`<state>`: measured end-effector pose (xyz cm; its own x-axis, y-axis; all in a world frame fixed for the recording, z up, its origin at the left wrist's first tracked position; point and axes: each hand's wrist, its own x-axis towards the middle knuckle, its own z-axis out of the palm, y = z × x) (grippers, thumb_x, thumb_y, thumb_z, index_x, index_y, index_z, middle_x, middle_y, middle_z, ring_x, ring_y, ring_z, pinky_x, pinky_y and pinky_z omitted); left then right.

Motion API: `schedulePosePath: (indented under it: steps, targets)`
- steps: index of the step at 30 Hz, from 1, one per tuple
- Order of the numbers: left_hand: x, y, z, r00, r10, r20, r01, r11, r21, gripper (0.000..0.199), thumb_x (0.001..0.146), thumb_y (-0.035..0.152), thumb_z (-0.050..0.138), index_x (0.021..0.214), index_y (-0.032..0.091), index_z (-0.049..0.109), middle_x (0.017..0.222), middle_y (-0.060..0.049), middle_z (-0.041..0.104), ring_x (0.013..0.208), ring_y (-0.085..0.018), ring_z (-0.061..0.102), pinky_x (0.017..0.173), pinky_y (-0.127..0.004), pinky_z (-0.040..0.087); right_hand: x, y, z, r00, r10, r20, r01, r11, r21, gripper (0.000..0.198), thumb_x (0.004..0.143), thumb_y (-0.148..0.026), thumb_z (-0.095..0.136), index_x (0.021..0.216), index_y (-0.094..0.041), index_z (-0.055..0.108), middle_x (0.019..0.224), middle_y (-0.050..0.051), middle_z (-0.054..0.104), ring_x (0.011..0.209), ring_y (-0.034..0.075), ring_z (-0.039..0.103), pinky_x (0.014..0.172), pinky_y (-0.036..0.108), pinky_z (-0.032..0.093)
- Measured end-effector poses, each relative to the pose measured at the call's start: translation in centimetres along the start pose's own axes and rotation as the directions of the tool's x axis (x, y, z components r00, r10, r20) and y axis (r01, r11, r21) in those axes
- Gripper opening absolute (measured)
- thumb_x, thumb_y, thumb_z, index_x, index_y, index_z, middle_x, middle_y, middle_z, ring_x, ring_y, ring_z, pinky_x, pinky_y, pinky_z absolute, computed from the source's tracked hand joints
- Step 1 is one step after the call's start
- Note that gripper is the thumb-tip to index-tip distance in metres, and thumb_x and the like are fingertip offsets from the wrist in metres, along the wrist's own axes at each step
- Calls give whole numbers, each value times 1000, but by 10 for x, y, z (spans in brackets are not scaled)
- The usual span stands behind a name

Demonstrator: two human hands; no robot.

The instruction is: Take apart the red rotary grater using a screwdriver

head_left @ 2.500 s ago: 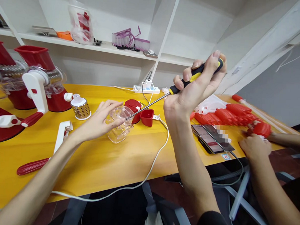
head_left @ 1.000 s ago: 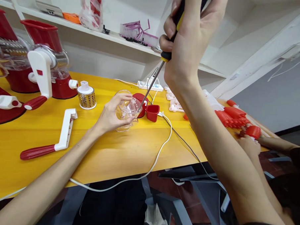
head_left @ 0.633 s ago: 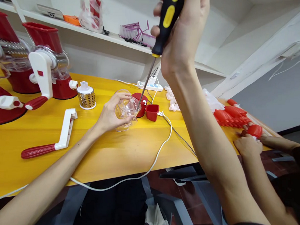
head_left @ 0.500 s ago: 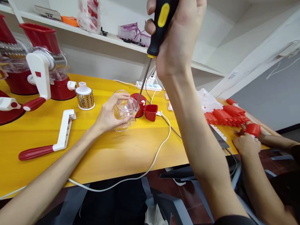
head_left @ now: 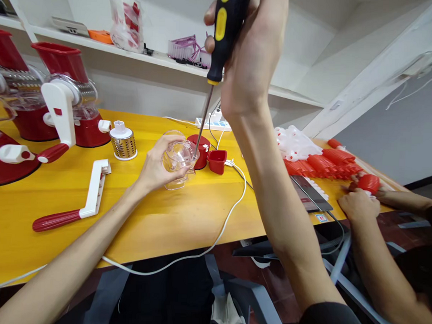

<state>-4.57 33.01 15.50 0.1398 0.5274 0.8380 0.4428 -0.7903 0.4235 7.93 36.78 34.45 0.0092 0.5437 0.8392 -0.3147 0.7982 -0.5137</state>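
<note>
My left hand (head_left: pixel 162 162) grips a clear plastic housing (head_left: pixel 180 155) of a rotary grater on the yellow table. My right hand (head_left: pixel 254 54) is wrapped round the black and yellow handle of a screwdriver (head_left: pixel 221 43), held high. The screwdriver's shaft slants down, its tip at the right side of the housing; what lies under the tip is too small to make out. Just behind the housing stand a red round base (head_left: pixel 202 149) and a small red hopper (head_left: pixel 217 161). Left of my left hand are a metal grater drum (head_left: pixel 124 141) and a white crank with red handle (head_left: pixel 93 190).
Red-and-white rotary graters (head_left: pixel 70 98) stand at the left. A white cable (head_left: pixel 231 208) crosses the table from a power strip (head_left: pixel 214 123). At the right, a co-worker's hands (head_left: pixel 359 204) hold a red ribbed part near several similar red parts (head_left: pixel 330 160). A shelf (head_left: pixel 156 59) runs behind.
The screwdriver handle and my right hand have shifted slightly left in view, the tip staying at the housing. The camera has turned a little. My left hand keeps its grip.
</note>
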Motion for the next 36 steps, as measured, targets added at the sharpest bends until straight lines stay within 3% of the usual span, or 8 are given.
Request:
schedulePosePath:
  steps: [3, 11, 15, 21, 24, 28, 31, 36]
  targets:
    - [-1, 0, 1, 1000, -9, 2, 9, 1000, 4, 54, 75, 38, 76, 122, 25, 55, 125, -9, 65, 120, -28, 61, 103, -49, 51, 3, 1, -13, 992, -92, 85, 97, 994, -56, 8, 97, -28, 37, 93, -27, 43, 78, -4, 53, 84, 8, 65, 79, 21, 56]
    - [-1, 0, 0, 1000, -17, 1, 17, 1000, 25, 52, 76, 43, 75, 121, 25, 54, 124, -8, 66, 119, -28, 62, 103, -50, 51, 4, 13, -9, 997, -51, 61, 47, 997, 66, 19, 89, -35, 56, 102, -29, 42, 94, -1, 58, 89, 13, 68, 59, 21, 53]
    - [0, 0, 1, 1000, -18, 4, 18, 999, 27, 54, 75, 40, 75, 122, 25, 55, 124, -8, 66, 119, -28, 62, 103, -49, 51, -2, 2, -13, 985, -76, 158, 77, 997, -4, 5, 97, -32, 41, 98, -27, 41, 89, -2, 62, 94, 13, 68, 67, 23, 56]
    - [-1, 0, 1, 1000, -15, 3, 15, 1000, 24, 54, 74, 39, 76, 122, 25, 54, 124, -8, 65, 119, -28, 62, 103, -49, 51, 6, 12, -5, 982, -190, -15, 185, 966, -180, 12, 96, -21, 53, 94, -25, 42, 82, -2, 59, 86, 11, 62, 84, 22, 52]
    - [-1, 0, 0, 1000, -14, -1, 14, 1000, 23, 54, 74, 39, 76, 121, 25, 55, 124, -8, 65, 118, -28, 62, 102, -49, 52, 8, 13, -7, 967, -254, 0, 253, 964, -78, 15, 95, -30, 56, 92, -24, 43, 84, -1, 58, 82, 10, 59, 80, 21, 51]
    - [-1, -1, 1, 1000, -8, -2, 8, 1000, 19, 55, 73, 37, 77, 122, 25, 55, 123, -8, 65, 118, -28, 62, 102, -49, 52, 10, 8, -20, 976, -188, 111, 175, 978, 117, 4, 98, -25, 42, 95, -24, 44, 75, -3, 59, 69, 10, 58, 68, 24, 53]
    - [-1, -2, 1, 1000, -8, -1, 8, 1000, 19, 56, 73, 38, 77, 122, 25, 55, 123, -8, 65, 118, -28, 62, 103, -50, 51, 9, 6, -23, 970, -219, 109, 211, 974, 84, 11, 91, -15, 51, 91, -25, 46, 82, -4, 61, 84, 9, 62, 89, 21, 53]
    - [0, 0, 0, 1000, -16, 5, 16, 999, 29, 55, 75, 40, 76, 123, 26, 55, 124, -8, 65, 119, -28, 62, 103, -50, 51, 12, 8, -22, 982, -179, 54, 176, 983, 47, 11, 93, -16, 49, 94, -25, 43, 77, -5, 61, 74, 8, 59, 76, 19, 51]
